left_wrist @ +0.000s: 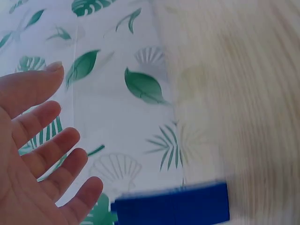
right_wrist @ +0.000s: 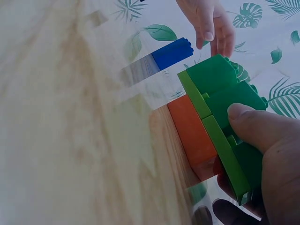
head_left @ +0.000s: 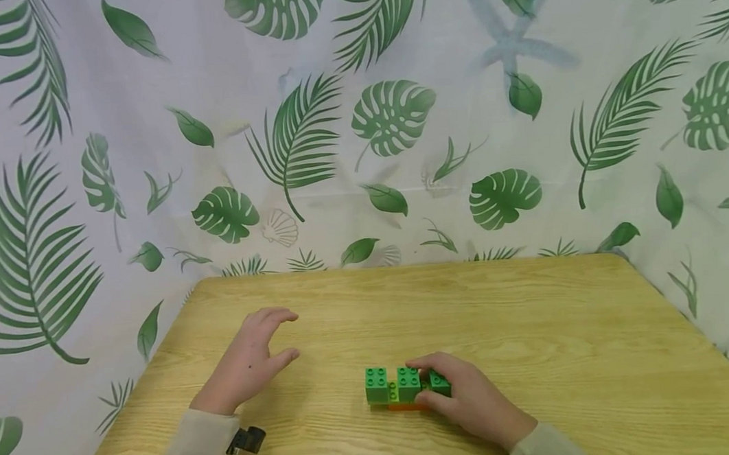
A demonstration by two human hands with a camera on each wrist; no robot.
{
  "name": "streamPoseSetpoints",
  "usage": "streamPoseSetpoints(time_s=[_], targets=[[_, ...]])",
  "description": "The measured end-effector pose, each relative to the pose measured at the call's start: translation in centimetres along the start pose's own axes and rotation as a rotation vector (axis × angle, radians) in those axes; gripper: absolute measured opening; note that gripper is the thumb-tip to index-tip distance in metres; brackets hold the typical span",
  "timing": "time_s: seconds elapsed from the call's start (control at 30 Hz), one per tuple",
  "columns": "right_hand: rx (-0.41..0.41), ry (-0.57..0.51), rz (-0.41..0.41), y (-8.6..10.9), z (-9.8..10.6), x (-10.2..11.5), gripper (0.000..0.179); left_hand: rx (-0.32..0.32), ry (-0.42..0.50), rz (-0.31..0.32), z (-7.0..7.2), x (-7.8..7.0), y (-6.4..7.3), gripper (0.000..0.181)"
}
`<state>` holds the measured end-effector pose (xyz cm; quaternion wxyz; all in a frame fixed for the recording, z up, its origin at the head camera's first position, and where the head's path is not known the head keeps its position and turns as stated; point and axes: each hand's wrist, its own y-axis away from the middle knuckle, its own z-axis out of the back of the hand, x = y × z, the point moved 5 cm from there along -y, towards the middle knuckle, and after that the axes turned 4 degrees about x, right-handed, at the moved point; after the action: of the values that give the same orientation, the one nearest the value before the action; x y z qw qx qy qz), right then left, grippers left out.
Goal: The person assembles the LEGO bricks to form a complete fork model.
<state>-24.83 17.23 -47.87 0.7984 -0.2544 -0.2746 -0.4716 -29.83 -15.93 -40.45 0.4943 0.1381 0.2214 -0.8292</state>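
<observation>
My right hand [head_left: 466, 397] grips the right end of a toy building-brick assembly [right_wrist: 225, 93], thumb on the near side. Dark green bricks [head_left: 376, 386] stand in a row on light green pieces [right_wrist: 194, 93], above an orange brick [right_wrist: 193, 133] that touches the table. Part of the assembly is covered by the right hand. To its left, my left hand [head_left: 244, 364] is held apart from it, fingers loosely bent and nothing between them. A blue brick [left_wrist: 173, 206] lies on the table near the left hand in both wrist views; I cannot make it out in the head view.
The wood-grain table [head_left: 530, 315] has its far edge against a white leaf-print cloth [head_left: 426, 217], which also rises along both sides. A small black object [head_left: 246, 440] sits at the left sleeve cuff.
</observation>
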Motion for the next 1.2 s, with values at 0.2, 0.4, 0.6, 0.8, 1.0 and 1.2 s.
streamPoseSetpoints(time_s=[0.2,0.4,0.6,0.8,1.0,1.2], targets=[[-0.001,-0.006,0.003,0.1,0.2,-0.2,0.055,0.000,0.032,0.086,1.4,2.7,0.2,0.058],[-0.005,-0.017,0.011,0.0,0.4,-0.2,0.055,0.027,0.109,0.180,1.9,5.6,0.4,0.063],[0.002,-0.019,0.004,0.1,0.5,-0.3,0.054,0.048,0.211,0.275,1.7,7.9,0.9,0.069],[0.012,-0.031,-0.003,0.1,0.5,-0.3,0.053,0.071,0.260,0.327,0.8,9.5,1.1,0.073],[0.009,-0.036,0.005,0.0,0.5,-0.2,0.053,0.082,0.327,0.350,-0.3,10.5,1.3,0.073],[0.024,-0.047,0.007,0.0,0.2,-0.1,0.054,0.085,0.388,0.366,-1.0,11.2,1.8,0.069]])
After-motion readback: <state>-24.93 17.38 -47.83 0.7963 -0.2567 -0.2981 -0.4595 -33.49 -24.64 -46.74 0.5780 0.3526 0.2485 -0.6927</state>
